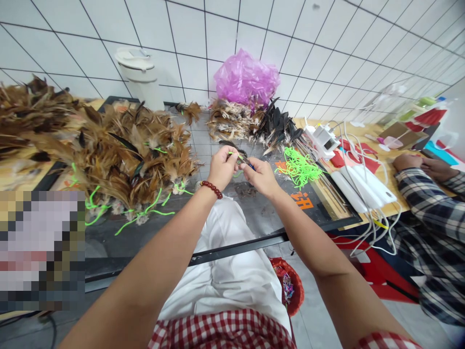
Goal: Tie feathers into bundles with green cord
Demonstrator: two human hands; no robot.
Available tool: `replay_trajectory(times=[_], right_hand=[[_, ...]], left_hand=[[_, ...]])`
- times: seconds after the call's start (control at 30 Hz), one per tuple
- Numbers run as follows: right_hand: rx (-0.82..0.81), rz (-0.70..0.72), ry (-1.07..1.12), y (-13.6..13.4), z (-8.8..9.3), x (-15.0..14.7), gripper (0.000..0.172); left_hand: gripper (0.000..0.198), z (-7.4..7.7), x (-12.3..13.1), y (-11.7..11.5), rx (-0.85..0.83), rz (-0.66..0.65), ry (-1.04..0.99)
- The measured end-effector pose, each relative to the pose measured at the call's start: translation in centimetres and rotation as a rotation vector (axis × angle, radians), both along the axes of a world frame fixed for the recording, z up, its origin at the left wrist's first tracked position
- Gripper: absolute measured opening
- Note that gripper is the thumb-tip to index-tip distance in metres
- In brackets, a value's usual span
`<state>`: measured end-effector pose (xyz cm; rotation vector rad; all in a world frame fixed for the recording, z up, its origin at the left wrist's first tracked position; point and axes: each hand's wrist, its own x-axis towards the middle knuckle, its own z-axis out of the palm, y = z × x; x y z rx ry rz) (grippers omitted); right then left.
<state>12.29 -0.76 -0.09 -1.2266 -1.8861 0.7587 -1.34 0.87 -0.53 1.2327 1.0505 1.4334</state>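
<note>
My left hand [222,167], with a bead bracelet on the wrist, pinches a thin green cord [236,156] above the dark glass table [254,218]. My right hand [259,177] is closed next to it and grips a small dark tool or stem [246,161]; I cannot make out which. Both hands meet over the table's middle. A big heap of brown feather bundles tied with green cords [127,160] lies just left of my left hand. A loose pile of green cords [300,167] lies right of my right hand.
Dark and speckled feathers [254,123] lie by a pink plastic bag [246,80] at the wall, with a white bin [140,75] to their left. White devices with cables [359,186] sit right. Another person's plaid sleeve [428,203] rests at the far right. A red basket [288,286] stands below.
</note>
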Motion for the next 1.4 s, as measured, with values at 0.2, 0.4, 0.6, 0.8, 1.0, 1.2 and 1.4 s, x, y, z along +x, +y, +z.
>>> replay_trajectory(times=[0.2,0.4,0.6,0.8,1.0,1.2,1.4], right_hand=[[-0.009,0.006,0.028,-0.09,0.08,-0.06,0.031],[-0.001,0.014,0.033,-0.14,0.05,-0.04,0.033],[-0.017,0.001,0.036,-0.03,-0.06,-0.07,0.032],[-0.032,0.003,0.052,0.05,-0.14,-0.06,0.032],[-0.035,-0.013,0.05,0.07,-0.13,-0.13,0.031],[-0.024,-0.012,0.042,0.18,-0.21,-0.04,0.029],[-0.007,-0.018,0.048,0.19,-0.21,0.0,0.03]], left_hand=[[0.007,0.09,0.07,-0.1,-0.013,0.0,-0.017],[0.008,0.21,0.09,-0.08,-0.003,0.017,-0.018],[0.007,0.06,0.13,-0.09,0.016,0.039,0.02],[0.008,0.11,0.23,-0.15,0.03,0.051,0.056],[0.009,0.53,0.32,-0.29,0.02,0.067,0.053],[0.009,0.47,0.36,-0.28,0.025,0.08,0.072],[0.006,0.3,0.34,-0.31,0.044,0.084,0.1]])
